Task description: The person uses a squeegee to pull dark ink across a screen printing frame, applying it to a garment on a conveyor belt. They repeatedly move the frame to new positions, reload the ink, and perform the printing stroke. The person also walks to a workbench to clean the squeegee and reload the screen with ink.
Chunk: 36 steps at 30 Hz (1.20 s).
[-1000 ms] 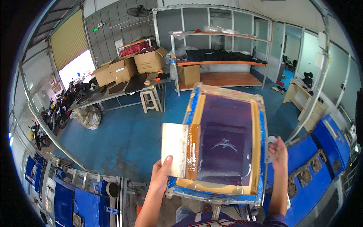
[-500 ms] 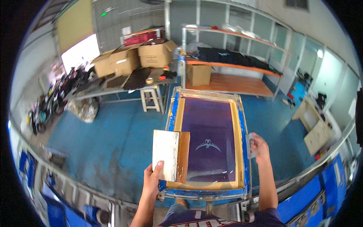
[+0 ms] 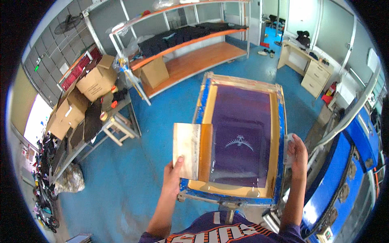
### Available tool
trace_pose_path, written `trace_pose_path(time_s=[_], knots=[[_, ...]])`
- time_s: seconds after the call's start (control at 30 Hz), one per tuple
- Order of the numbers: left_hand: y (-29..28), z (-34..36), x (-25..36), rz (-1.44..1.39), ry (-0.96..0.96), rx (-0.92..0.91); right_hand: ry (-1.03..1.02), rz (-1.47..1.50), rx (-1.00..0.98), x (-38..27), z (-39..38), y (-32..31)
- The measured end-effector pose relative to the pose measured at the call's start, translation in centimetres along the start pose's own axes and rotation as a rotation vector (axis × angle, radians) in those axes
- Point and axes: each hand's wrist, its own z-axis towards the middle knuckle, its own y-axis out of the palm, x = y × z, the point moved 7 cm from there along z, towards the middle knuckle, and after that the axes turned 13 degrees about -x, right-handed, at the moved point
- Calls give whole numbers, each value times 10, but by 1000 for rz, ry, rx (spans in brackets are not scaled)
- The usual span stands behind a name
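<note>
Left hand (image 3: pixel 173 174): fingers closed on a wooden-handled squeegee (image 3: pixel 187 152), thumb flat on the pale near face, other fingers hidden behind it. Amber blade toward the right. Squeegee overlaps the left border of a printing frame (image 3: pixel 231 200); cannot tell whether the blade touches the mesh.

Right hand (image 3: pixel 299 158): fingers bent around a pale grey piece (image 3: pixel 288 150) at the frame's right side. Cannot tell whether the piece is fixed there.

Both forearms rise from the lower edge, one either side of the frame; right wrist slightly higher, back of the hand outward.

Frame sits before the torso, tilted slightly in view. Blue and yellow tape around purple mesh (image 3: pixel 241 117), white winged motif (image 3: pixel 240 141) below its middle.

Blue floor (image 3: pixel 109 194). Left: bench (image 3: pixel 61 162) with cardboard boxes (image 3: pixel 97 81), stool (image 3: pixel 119 128) beside it. Beyond: shelf rack (image 3: pixel 202 62) with orange boards, dark cloth (image 3: pixel 178 40) piled along one. Right: blue machinery (image 3: pixel 330 174).
</note>
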Motion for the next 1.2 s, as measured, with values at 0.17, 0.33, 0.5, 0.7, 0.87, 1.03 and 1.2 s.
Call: trace_pose_path(time_s=[0.17, 0.33, 0.5, 0.7, 0.87, 1.03, 1.2], knots=[[48, 100, -13, -24, -36, -160, -35, 7, 111, -9, 67, -32], [68, 177, -10, -22, -55, -228, -34, -26, 199, -15, 122, -25], [81, 239, -1, -13, -106, -240, -45, -61, 194, -12, 186, -24], [113, 366, 0, -24, -80, -314, -90, -112, 164, -25, 291, -18], [141, 457, 11, -15, -97, -459, -81, -49, 306, -22, 348, -43], [203, 538, 16, 98, -129, -625, -114, 15, 368, -35, 362, -82], [261, 600, 12, 190, -141, -768, -135, -3, 723, -33, 345, -110]])
